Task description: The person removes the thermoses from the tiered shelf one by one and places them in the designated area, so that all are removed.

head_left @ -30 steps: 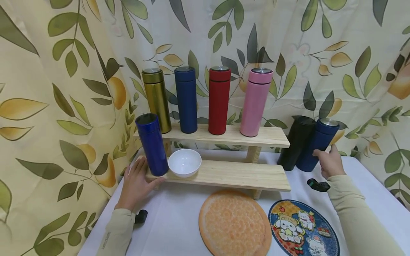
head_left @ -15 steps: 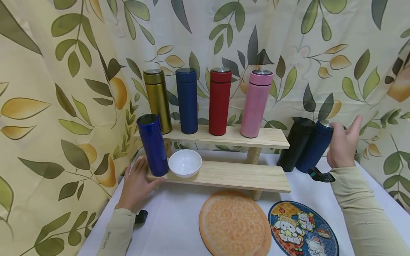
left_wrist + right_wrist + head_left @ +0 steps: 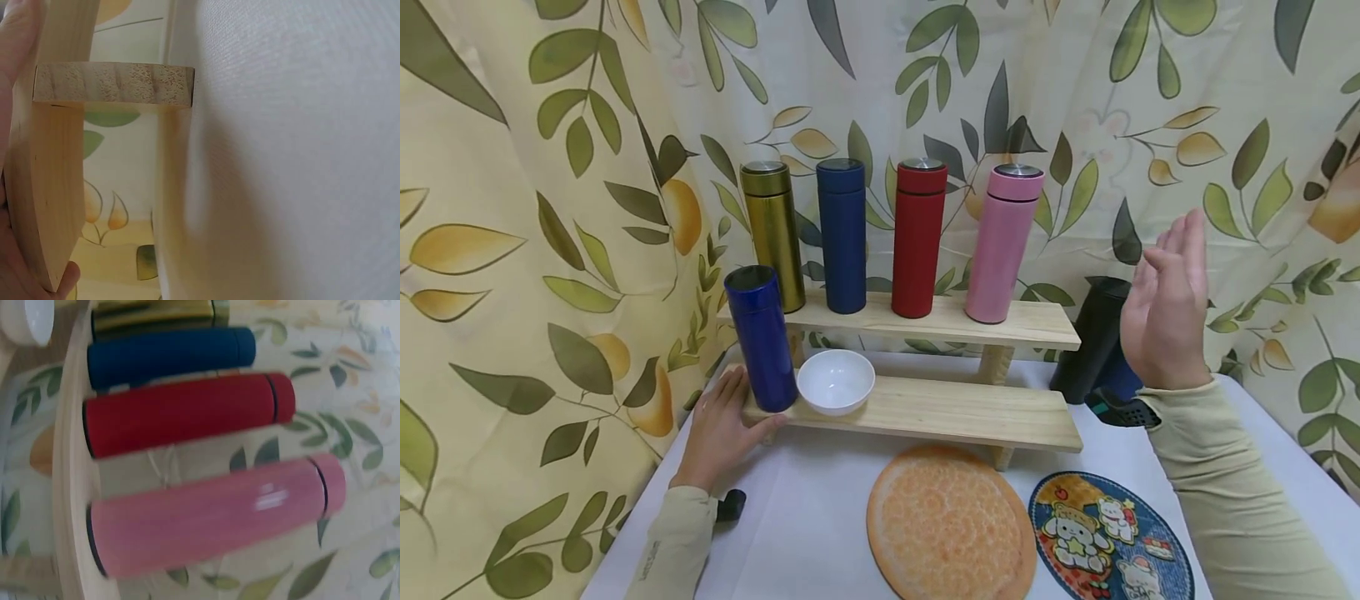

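My left hand (image 3: 718,433) grips the left end of the lower board of a two-tier wooden shelf (image 3: 970,412); in the left wrist view, fingers (image 3: 70,278) show round the board's end. On that board, beside the hand, stand a glossy blue thermos (image 3: 762,342) and a white bowl (image 3: 836,382). Raised with straight fingers, my right hand (image 3: 1168,312) holds nothing. It mostly hides a dark blue thermos (image 3: 1122,375), which stands right of a black tumbler (image 3: 1093,342) on the table. Gold (image 3: 772,237), blue (image 3: 842,237), red (image 3: 918,242) and pink (image 3: 1003,246) thermoses line the upper board.
Before the shelf, a round bread-patterned mat (image 3: 951,525) lies on the white tablecloth (image 3: 805,508). To its right is a round cartoon mat (image 3: 1112,533). A leaf-print curtain (image 3: 865,75) hangs close behind and at the left.
My right hand has let go of the dark blue thermos beside the black tumbler, risen, and straightened its fingers. My left hand has stayed at the shelf's end.
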